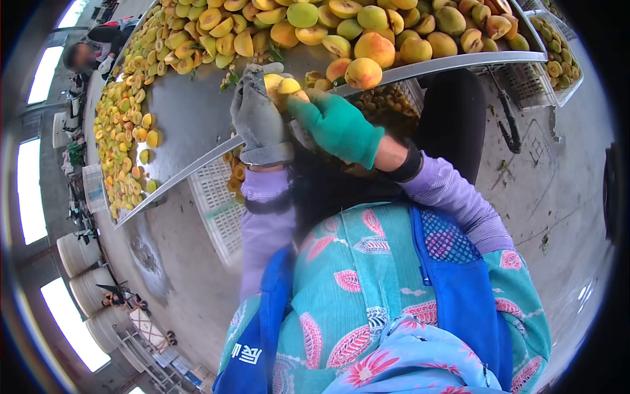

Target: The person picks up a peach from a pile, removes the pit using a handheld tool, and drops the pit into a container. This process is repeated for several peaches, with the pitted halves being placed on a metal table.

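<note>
My left hand (258, 118), in a grey glove, is closed around a yellow peach (275, 88) just over the near rim of a metal table (190, 105). Fingers of my right hand (341, 128), in a green glove, pinch a peach half (289, 87) right against that fruit. Both hands meet in front of my chest, the palms hidden. Beyond them lie a whole blushed peach (363, 73) and a heap of cut and whole peaches (315, 16).
Below the table edge stand a white crate (220, 217) and another crate (525, 88) at right, with a fruit-filled basket (554, 56) beside it. Peach halves (121, 141) cover the table's left side. A person (108, 39) sits far left; large white tubs (79, 253) line the wall.
</note>
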The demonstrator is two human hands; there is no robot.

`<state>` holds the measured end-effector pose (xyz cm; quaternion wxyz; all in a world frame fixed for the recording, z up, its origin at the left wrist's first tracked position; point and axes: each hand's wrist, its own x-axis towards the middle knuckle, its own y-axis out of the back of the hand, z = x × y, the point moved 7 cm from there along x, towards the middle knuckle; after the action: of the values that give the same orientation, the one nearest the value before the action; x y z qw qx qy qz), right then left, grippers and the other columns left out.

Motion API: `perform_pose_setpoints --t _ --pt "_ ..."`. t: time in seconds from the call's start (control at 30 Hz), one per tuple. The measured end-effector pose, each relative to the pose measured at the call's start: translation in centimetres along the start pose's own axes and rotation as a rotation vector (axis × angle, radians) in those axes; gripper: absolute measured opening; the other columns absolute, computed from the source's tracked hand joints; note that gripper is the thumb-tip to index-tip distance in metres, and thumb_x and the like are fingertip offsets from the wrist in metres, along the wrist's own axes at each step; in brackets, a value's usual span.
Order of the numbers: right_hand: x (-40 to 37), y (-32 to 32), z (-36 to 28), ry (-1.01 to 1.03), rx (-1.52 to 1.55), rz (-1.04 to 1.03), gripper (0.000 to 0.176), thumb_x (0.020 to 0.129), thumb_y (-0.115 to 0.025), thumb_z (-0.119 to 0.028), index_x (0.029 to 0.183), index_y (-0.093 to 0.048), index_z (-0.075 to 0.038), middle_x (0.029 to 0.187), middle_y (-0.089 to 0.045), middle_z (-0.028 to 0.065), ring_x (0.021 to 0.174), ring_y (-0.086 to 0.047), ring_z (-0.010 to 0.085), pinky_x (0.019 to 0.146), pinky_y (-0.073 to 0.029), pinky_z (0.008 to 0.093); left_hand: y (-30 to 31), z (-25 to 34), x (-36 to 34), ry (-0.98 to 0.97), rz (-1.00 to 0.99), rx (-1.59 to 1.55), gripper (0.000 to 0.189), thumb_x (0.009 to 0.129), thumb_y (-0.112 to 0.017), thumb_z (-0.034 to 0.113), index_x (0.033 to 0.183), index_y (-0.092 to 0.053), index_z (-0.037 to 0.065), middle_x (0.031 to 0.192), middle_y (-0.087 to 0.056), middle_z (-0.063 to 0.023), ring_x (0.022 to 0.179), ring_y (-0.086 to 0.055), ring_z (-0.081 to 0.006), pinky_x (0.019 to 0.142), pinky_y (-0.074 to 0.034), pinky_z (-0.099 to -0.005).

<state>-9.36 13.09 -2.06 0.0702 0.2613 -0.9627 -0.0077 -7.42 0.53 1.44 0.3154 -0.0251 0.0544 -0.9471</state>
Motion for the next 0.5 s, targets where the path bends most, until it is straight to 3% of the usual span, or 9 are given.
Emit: perform_pose_setpoints --t 0.03,0.13,0.17,0.27,0.3,0.4,0.47,0.5 --pt "-0.8 -0.6 -0.6 -0.506 0.309 -0.327 0.051 0.096 -0.047 -0.049 0.102 -0.061 0.000 0.069 -0.058 0.0099 0.048 -0.054 0.0170 0.043 -0.043 0.0297 0.1 -0.2 0.0 -0.029 -0.014 0.047 0.034 0.099 -0.048 0.028 0.095 -0.067 0.000 0.082 -0.067 -0.0089 0.070 -0.062 -0.0171 0.067 -0.052 -0.0262" --pt "0.4 1.6 -0.2 -0.505 0.459 -0.047 0.051 0.097 -0.045 -0.049 0.100 -0.060 0.000 0.066 -0.057 0.0097 0.047 -0.054 0.0170 0.041 -0.044 0.0307 -0.7 1.0 -1.5 -0.031 -0.084 0.125 0.025 0.097 -0.054 0.023 0.093 -0.067 0.001 0.085 -0.068 -0.0054 0.072 -0.061 -0.0136 0.068 -0.051 -0.0235" --pt "0.5 2.5 0.1 -0.487 0.218 0.031 0.047 0.098 -0.045 -0.047 0.098 -0.059 -0.002 0.061 -0.055 0.0080 0.045 -0.053 0.0161 0.040 -0.043 0.0299 -1.0 1.6 -1.5 -0.038 -0.105 0.171 0.022 0.096 -0.057 0.021 0.093 -0.067 0.002 0.086 -0.068 -0.0046 0.073 -0.061 -0.0124 0.068 -0.051 -0.0228" --pt "0.7 1.3 0.6 -0.374 0.215 -0.094 0.045 0.099 -0.045 -0.045 0.099 -0.056 -0.001 0.062 -0.056 0.0072 0.046 -0.055 0.0187 0.041 -0.044 0.0319 -1.3 2.3 -1.9 -0.069 -0.146 0.378 0.011 0.092 -0.063 0.013 0.092 -0.066 0.003 0.087 -0.068 -0.0031 0.075 -0.061 -0.0092 0.069 -0.051 -0.0212" --pt "0.4 2.1 -0.5 -0.463 0.065 -0.088 0.040 0.100 -0.047 -0.039 0.100 -0.054 -0.001 0.067 -0.060 0.0123 0.054 -0.061 0.0266 0.046 -0.048 0.0372 -1.3 2.3 -1.9 -0.049 -0.147 0.299 0.008 0.088 -0.067 0.009 0.092 -0.065 0.003 0.085 -0.068 -0.0026 0.076 -0.061 -0.0071 0.068 -0.052 -0.0228" --pt "-0.4 1.4 -1.9 0.121 -0.443 -0.093 0.035 0.098 -0.049 -0.035 0.102 -0.053 -0.001 0.072 -0.063 0.0183 0.064 -0.064 0.0352 0.055 -0.050 0.0426 -1.2 1.4 -0.8 -0.158 -0.143 0.427 0.023 0.093 -0.061 0.028 0.098 -0.066 0.006 0.083 -0.065 -0.0017 0.070 -0.060 -0.0076 0.049 -0.042 -0.0187" --pt "-1.9 0.4 -2.1 -0.006 -0.453 -0.122 0.033 0.096 -0.052 -0.033 0.103 -0.054 -0.001 0.075 -0.064 0.0222 0.071 -0.064 0.0414 0.062 -0.050 0.0461 -0.5 0.8 0.8 -0.184 -0.067 0.624 0.025 0.095 -0.060 0.029 0.098 -0.066 0.004 0.084 -0.066 -0.0040 0.071 -0.061 -0.0088 0.052 -0.044 -0.0191" --pt "-2.1 0.4 -1.2 -0.099 -0.413 -0.139 0.038 0.096 -0.050 -0.039 0.099 -0.054 -0.001 0.079 -0.063 0.0259 0.075 -0.062 0.0448 0.063 -0.048 0.0509 -0.1 0.8 1.2 -0.197 -0.029 0.723 0.027 0.095 -0.059 0.029 0.098 -0.066 0.004 0.085 -0.067 -0.0052 0.072 -0.062 -0.0094 0.053 -0.045 -0.0192"
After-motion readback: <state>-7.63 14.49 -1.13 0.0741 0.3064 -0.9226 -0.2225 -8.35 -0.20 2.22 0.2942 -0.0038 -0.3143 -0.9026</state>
